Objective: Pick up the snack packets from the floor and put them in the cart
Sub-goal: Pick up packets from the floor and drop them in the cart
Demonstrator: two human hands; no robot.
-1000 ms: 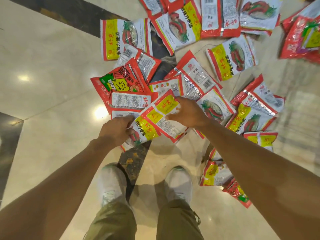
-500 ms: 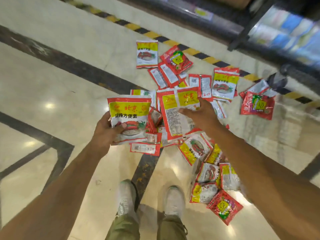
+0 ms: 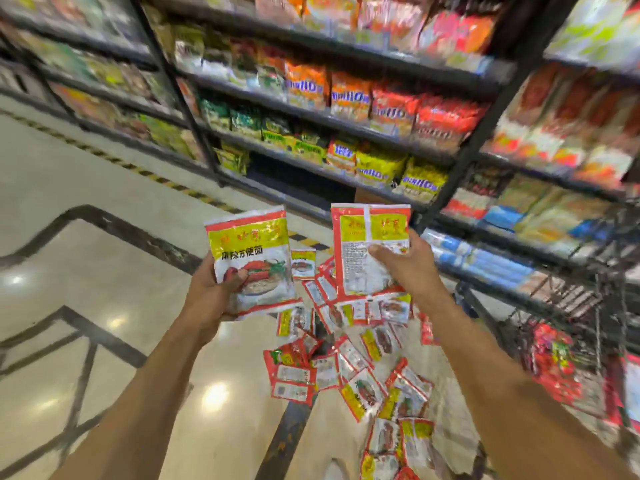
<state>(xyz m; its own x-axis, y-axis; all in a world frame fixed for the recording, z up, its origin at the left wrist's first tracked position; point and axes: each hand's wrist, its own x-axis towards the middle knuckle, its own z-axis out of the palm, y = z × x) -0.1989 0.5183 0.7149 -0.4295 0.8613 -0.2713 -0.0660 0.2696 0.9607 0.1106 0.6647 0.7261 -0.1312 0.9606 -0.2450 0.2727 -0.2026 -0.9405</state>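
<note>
Motion blur is smearing the colourful packets on the black metal shelves, making their labels unreadable. The picture's right edge is cutting off the dark wire cart.

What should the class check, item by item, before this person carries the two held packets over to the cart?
1. Left hand grips the front-facing packet: ok, thumb across its front.
2. Right hand grips the back-facing packet: ok.
3. Cart located: ok, its wire basket shows at the right, blurred.
4. Room in the cart: cannot tell; red packets already lie inside.
5. Floor pile cleared: not ok, many packets lie there.
</note>
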